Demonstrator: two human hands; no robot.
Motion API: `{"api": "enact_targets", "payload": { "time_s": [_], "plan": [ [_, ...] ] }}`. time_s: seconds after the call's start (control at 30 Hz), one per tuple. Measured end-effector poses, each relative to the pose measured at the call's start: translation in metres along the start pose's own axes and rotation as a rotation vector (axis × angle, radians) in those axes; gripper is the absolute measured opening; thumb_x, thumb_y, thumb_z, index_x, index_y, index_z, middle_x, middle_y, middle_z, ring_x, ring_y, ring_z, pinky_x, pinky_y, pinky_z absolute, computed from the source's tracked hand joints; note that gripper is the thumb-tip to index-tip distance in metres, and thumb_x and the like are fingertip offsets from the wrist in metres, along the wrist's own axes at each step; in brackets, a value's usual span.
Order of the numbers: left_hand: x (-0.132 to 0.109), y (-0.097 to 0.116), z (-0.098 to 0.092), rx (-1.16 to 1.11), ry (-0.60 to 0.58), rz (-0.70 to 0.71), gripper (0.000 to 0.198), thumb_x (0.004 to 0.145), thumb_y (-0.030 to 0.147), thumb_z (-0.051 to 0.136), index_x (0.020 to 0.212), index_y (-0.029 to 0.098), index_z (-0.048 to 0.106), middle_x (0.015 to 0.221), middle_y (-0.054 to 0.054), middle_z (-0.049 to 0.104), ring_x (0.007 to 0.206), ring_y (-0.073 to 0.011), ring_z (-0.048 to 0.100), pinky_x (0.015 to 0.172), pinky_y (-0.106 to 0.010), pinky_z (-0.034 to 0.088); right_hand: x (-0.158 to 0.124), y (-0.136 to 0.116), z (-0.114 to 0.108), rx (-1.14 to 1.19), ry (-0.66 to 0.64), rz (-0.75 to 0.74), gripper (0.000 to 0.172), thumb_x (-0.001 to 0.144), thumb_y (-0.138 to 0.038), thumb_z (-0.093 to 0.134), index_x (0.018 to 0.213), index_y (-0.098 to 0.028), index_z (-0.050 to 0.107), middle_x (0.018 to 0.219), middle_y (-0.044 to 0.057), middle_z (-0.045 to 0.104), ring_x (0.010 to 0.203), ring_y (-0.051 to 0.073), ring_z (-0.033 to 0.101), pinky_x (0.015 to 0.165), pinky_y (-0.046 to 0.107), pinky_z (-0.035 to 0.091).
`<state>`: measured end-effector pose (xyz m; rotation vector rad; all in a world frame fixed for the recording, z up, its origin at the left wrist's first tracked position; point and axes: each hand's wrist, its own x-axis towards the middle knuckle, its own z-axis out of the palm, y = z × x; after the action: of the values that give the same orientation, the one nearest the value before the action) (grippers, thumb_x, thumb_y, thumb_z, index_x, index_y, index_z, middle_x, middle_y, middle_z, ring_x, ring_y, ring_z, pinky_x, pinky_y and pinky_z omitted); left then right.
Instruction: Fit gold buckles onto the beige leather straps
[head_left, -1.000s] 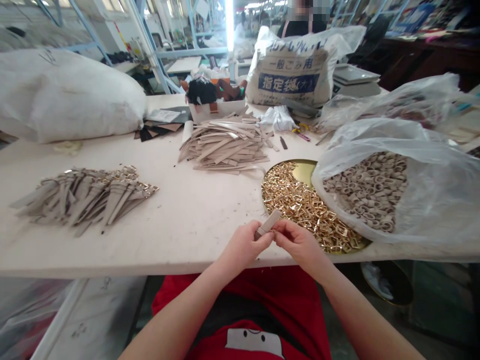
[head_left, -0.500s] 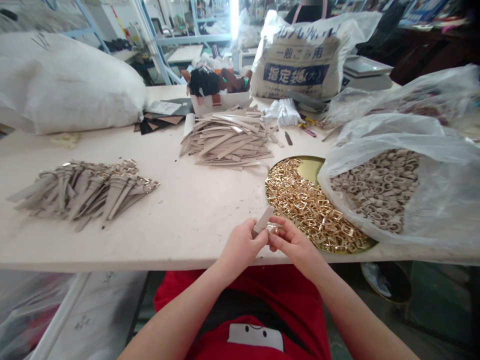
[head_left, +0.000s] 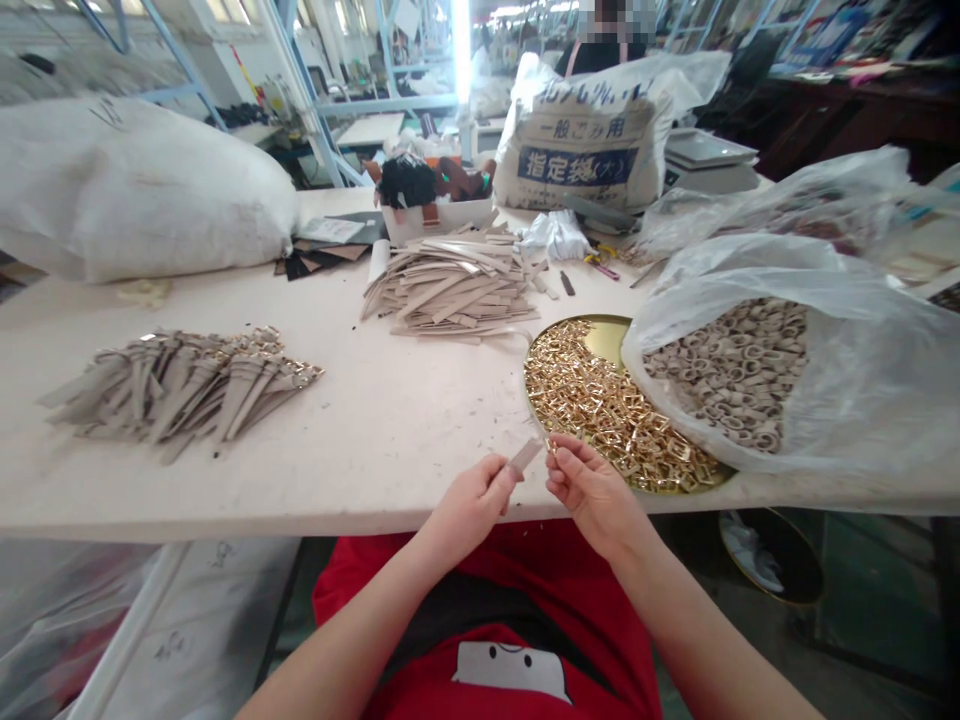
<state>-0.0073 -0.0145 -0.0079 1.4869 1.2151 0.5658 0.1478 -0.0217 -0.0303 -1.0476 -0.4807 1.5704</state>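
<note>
My left hand (head_left: pixel 472 500) pinches a short grey-beige strap (head_left: pixel 526 454), whose free end points up and to the right. Close beside it, my right hand (head_left: pixel 592 490) is closed with a small gold buckle (head_left: pixel 550 446) between thumb and fingers. A narrow gap separates strap and buckle. Just beyond the right hand lies a round gold tray (head_left: pixel 611 345) heaped with gold buckles (head_left: pixel 600 400). An open plastic bag (head_left: pixel 847 380) at the right holds many grey-beige loops (head_left: pixel 739 370).
Loose grey-beige straps (head_left: pixel 450 285) are piled at the table's middle. Straps with gold buckles (head_left: pixel 195 385) lie in a heap at the left. Behind stand a big white sack (head_left: pixel 142 190), a printed sack (head_left: pixel 577 140), a box (head_left: pixel 442 215) and a scale (head_left: pixel 709 150). Someone sits farther back.
My hands have moved apart: the left slightly left with the strap, the right slightly right with the buckle. The camera view has shifted a little.
</note>
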Motion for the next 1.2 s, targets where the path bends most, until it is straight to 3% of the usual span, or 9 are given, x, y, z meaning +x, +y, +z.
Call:
{"api": "enact_targets", "payload": {
  "time_s": [0.2,0.33,0.5,0.57,0.67,0.83,1.0,1.2],
  "plan": [
    [-0.016,0.009,-0.005,0.269,-0.047,0.113,0.026,0.084,0.034,0.035,0.069,0.019,0.051,0.061,0.002,0.048,0.059,-0.0119,0.043,0.057,-0.022,0.031,-0.014,0.007,0.0,0.082,-0.028,0.033,0.023,0.06,-0.024,0.076,0.079,-0.021,0.063,0.06,-0.004,0.055,0.052,0.006,0.048,0.046,0.017,0.041],
    [-0.021,0.01,-0.011,0.393,-0.106,0.172,0.026,0.084,0.031,0.035,0.067,0.019,0.05,0.059,0.002,0.048,0.056,-0.0116,0.043,0.054,-0.022,0.029,-0.022,0.007,-0.002,0.15,-0.066,0.166,0.024,0.06,-0.024,0.076,0.081,-0.021,0.064,0.058,-0.006,0.054,0.047,0.004,0.044,0.045,0.016,0.04],
    [-0.023,0.01,-0.009,0.428,-0.032,0.222,0.024,0.084,0.03,0.037,0.068,0.02,0.052,0.062,0.001,0.053,0.058,-0.0123,0.045,0.056,-0.023,0.03,-0.029,0.009,0.001,0.184,-0.119,0.263,0.029,0.063,-0.025,0.073,0.091,-0.021,0.064,0.059,-0.005,0.053,0.046,0.004,0.043,0.044,0.016,0.038],
    [-0.023,0.012,-0.004,0.334,-0.016,0.201,0.021,0.083,0.029,0.037,0.071,0.019,0.051,0.066,0.0,0.056,0.062,-0.013,0.048,0.059,-0.023,0.033,-0.032,0.013,0.006,0.119,-0.132,0.214,0.028,0.064,-0.027,0.072,0.09,-0.021,0.064,0.06,-0.005,0.053,0.046,0.004,0.042,0.045,0.018,0.038],
    [-0.022,0.014,0.005,0.042,-0.041,0.08,0.012,0.081,0.025,0.039,0.079,0.018,0.048,0.067,0.0,0.057,0.061,-0.0113,0.049,0.058,-0.022,0.036,-0.036,0.019,0.012,-0.069,-0.118,0.023,0.022,0.067,-0.031,0.07,0.083,-0.019,0.063,0.064,-0.003,0.055,0.049,0.006,0.043,0.047,0.02,0.038],
    [-0.022,0.013,0.01,-0.334,-0.135,-0.135,0.013,0.081,0.031,0.041,0.078,0.018,0.041,0.058,0.006,0.047,0.043,-0.0046,0.036,0.043,-0.017,0.029,-0.037,0.027,0.012,-0.322,-0.073,-0.178,0.018,0.073,-0.037,0.063,0.075,-0.02,0.057,0.062,-0.004,0.052,0.053,0.009,0.044,0.051,0.022,0.037],
    [-0.02,0.006,0.01,-0.401,-0.183,-0.127,0.025,0.081,0.041,0.044,0.076,0.016,0.042,0.059,0.005,0.046,0.043,-0.0027,0.034,0.041,-0.016,0.026,-0.036,0.027,0.011,-0.358,-0.032,-0.18,0.021,0.077,-0.038,0.058,0.068,-0.02,0.052,0.058,-0.005,0.049,0.052,0.009,0.042,0.051,0.022,0.036],
    [-0.014,0.001,0.01,-0.468,-0.19,-0.201,0.019,0.077,0.035,0.048,0.072,0.017,0.042,0.052,0.007,0.043,0.04,-0.0025,0.032,0.039,-0.016,0.022,-0.027,0.027,0.01,-0.093,-0.065,0.003,0.023,0.075,-0.036,0.059,0.065,-0.019,0.048,0.054,-0.005,0.044,0.048,0.007,0.037,0.048,0.022,0.032]
  ]
}}
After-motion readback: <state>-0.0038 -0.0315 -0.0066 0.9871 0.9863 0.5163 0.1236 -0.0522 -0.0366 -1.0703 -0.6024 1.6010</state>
